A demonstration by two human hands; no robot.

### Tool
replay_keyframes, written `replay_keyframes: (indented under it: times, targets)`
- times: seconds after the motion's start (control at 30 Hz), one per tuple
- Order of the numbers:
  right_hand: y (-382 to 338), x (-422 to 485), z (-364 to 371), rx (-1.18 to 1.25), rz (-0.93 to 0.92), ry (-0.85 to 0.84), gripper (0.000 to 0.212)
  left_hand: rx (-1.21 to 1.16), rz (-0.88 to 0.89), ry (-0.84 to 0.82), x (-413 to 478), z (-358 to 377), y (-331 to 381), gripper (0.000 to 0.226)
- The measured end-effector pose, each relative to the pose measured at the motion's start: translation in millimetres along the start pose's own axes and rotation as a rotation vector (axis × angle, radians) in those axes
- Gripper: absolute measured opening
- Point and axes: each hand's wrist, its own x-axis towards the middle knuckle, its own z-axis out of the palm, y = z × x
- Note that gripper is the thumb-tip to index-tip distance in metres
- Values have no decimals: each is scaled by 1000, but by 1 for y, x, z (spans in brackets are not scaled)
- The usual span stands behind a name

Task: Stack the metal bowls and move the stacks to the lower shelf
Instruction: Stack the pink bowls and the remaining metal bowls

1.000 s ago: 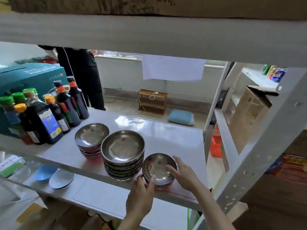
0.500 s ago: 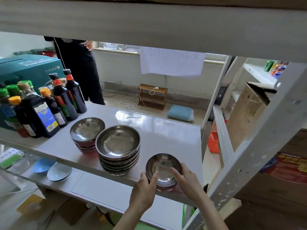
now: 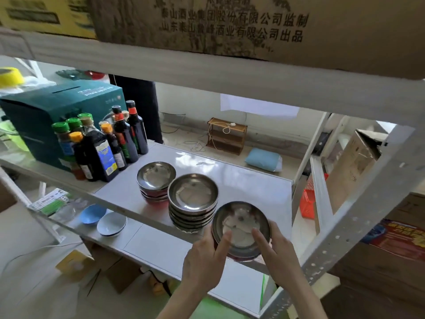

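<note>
This looks like a storeroom or small stockroom. A white metal shelving rack (image 3: 358, 217) holds goods in bulk: a cluster of dark sauce bottles (image 3: 101, 143) beside a teal carton (image 3: 41, 111) on the left, stacks of metal bowls (image 3: 192, 201) in the middle, and printed cardboard boxes (image 3: 230, 24) above. More cartons (image 3: 351, 164) crowd a rack to the right.

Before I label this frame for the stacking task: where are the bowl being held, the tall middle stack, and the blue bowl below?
held metal bowl (image 3: 240, 223), head view, on its shiny inner bottom
tall middle stack (image 3: 192, 194), head view, inside its top bowl
blue bowl (image 3: 92, 214), head view, on its inner wall, lower shelf
</note>
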Motion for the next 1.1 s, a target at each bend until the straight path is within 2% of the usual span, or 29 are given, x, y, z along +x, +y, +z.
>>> replay_keyframes:
  times: [0.13,0.27,0.37,0.47,0.57,0.9,1.1]
  targets:
    - [-50,7,0,-5,-79,67,64,-57,87,44,11,-43,11,80]
    - [-100,24,19,22,-150,129,61,-125,182,75,36,-91,5,79]
    - [-129,46,42,20,-172,161,48,-73,215,94,60,-125,-8,73]
    - [-148,77,68,9,-154,150,27,31,179,102,91,-152,-23,83]
    - [-163,110,91,-7,-130,118,20,61,142,102,123,-171,-41,76]
    - [-167,201,159,-179,-47,-106,45,241,25,87,210,-200,-109,65]
    - [-152,217,187,-395,33,-140,48,339,21,16,227,-194,-140,61]
